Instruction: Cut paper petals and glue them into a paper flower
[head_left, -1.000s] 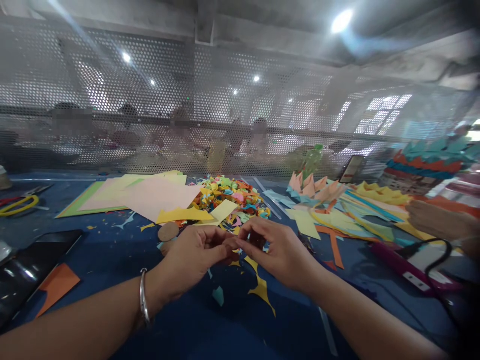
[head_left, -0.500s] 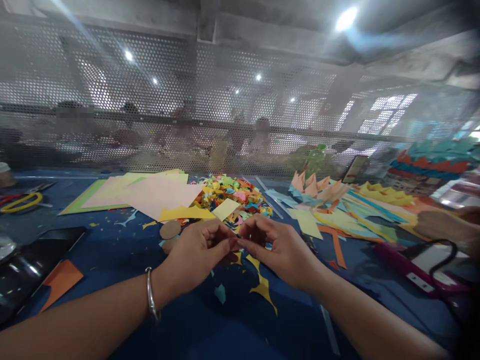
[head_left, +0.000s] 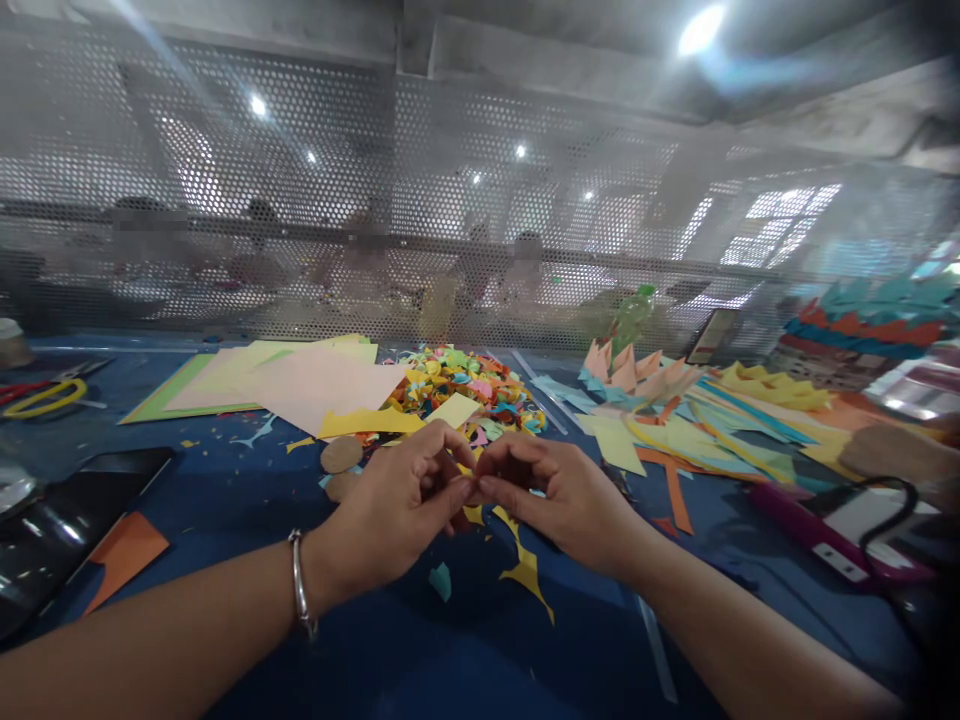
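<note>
My left hand (head_left: 420,485) and my right hand (head_left: 559,495) meet at the fingertips over the blue table, each closed in a pinch. Whatever lies between the fingers is too small and covered to make out; a bit of yellow shows there. Just behind them rises a heap of small colourful paper pieces (head_left: 480,385) with a pale yellow paper rectangle (head_left: 454,410) on it. Beside my left hand are round brown discs (head_left: 341,454). Below the fingers lie a jagged yellow paper scrap (head_left: 529,572) and a small teal scrap (head_left: 441,581).
Paper sheets (head_left: 217,383) are stacked back left. A black phone-like slab (head_left: 82,525), orange paper (head_left: 129,548) and yellow-handled scissors (head_left: 46,399) lie left. Zigzag-cut paper strips (head_left: 637,370) and a magenta object (head_left: 802,525) with a cable lie right, near another person's hand (head_left: 896,455). Perforated metal panels (head_left: 315,250) stand behind.
The fingers of my left hand have shifted slightly, the index finger arching higher, and yellow now shows between the hands. Both hands stay together in the same place.
</note>
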